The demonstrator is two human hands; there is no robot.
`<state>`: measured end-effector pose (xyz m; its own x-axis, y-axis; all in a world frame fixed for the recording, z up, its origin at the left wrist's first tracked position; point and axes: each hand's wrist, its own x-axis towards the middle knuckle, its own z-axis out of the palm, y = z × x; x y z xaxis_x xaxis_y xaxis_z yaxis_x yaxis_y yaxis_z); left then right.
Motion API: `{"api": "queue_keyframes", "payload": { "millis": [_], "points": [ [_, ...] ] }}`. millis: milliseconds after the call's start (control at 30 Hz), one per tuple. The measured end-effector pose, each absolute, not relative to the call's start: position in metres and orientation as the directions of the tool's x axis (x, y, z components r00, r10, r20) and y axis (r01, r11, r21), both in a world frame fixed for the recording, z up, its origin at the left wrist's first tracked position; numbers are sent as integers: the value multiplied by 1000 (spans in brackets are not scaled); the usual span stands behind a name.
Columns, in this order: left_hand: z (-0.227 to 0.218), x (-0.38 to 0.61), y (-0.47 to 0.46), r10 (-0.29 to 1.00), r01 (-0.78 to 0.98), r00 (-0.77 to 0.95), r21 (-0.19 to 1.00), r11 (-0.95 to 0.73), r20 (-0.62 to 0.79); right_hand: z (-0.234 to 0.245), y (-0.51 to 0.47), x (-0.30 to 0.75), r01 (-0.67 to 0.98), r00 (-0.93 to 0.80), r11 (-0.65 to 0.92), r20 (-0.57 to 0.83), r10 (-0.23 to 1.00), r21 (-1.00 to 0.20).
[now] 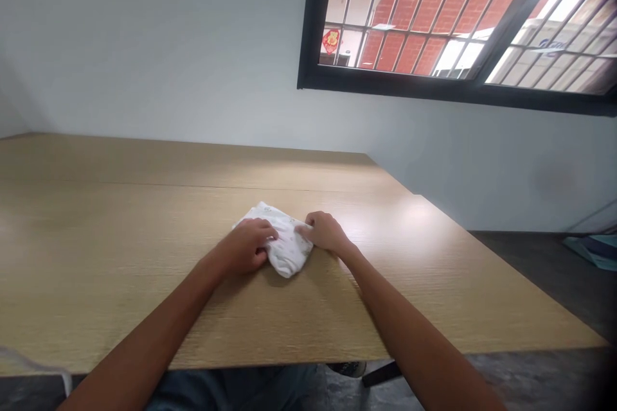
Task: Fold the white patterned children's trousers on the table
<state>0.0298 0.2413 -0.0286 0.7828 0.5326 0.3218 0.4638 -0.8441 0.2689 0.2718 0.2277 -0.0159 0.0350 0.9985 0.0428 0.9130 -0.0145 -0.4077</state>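
A folded white cloth [288,244] with small faint printed marks lies on the wooden table [144,257], its lower end rounded and bunched. On its left side my left hand [247,245] grips the edge, fingers curled over the top and thumb below. My right hand [326,232] pinches the upper right corner, with the thumb lying on the cloth and the other fingers bent behind it. Parts of the cloth's left and right edges are hidden under my fingers.
A seam crosses the table toward the back wall [154,45]. The table's right edge slants away toward a barred window [409,19] above. A white cable [38,365] hangs over the front left edge. A bluish-green item [592,252] lies on the floor at far right.
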Motion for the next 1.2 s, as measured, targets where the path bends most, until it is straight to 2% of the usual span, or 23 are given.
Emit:
{"api": "queue_keyframes", "payload": {
  "millis": [133, 333, 467, 567, 667, 767, 833, 967, 1067, 1200],
  "points": [
    [-36, 11, 256, 587, 505, 732, 303, -808, 346, -11, 223, 271, 864, -16, 52, 74, 997, -501],
    [-35, 17, 246, 584, 480, 746, 350, -805, 319, -6, 216, 270, 590, -77, -16, -76, 994, -807],
    [-33, 26, 243, 598, 468, 719, 390, -793, 354, -1, 216, 273, 415, -183, -63, -151, 971, -908],
    [-32, 27, 247, 647, 385, 669, 574, -722, 365, 5, 216, 280, 390, -234, -118, -222, 946, -913],
    [-34, 24, 254, 751, 286, 585, 789, -544, 306, 17, 213, 291, 368, -355, -92, -231, 906, -925],
    [-39, 22, 261, 824, 213, 512, 894, -394, 241, 29, 209, 300, 309, -528, 18, -156, 835, -951],
    [-42, 22, 265, 867, 156, 446, 934, -320, 223, 31, 208, 301, 285, -569, 103, -82, 818, -953],
    [-42, 25, 265, 901, 33, 390, 975, -219, 189, 20, 214, 290, 383, -404, 227, 58, 913, -896],
    [-38, 27, 261, 883, -43, 439, 986, -162, 164, 5, 219, 276, 360, -261, 260, 170, 950, -896],
    [-36, 26, 258, 878, -9, 441, 979, -205, 188, -11, 223, 262, 333, -124, 122, 85, 989, -935]
  ]
}}
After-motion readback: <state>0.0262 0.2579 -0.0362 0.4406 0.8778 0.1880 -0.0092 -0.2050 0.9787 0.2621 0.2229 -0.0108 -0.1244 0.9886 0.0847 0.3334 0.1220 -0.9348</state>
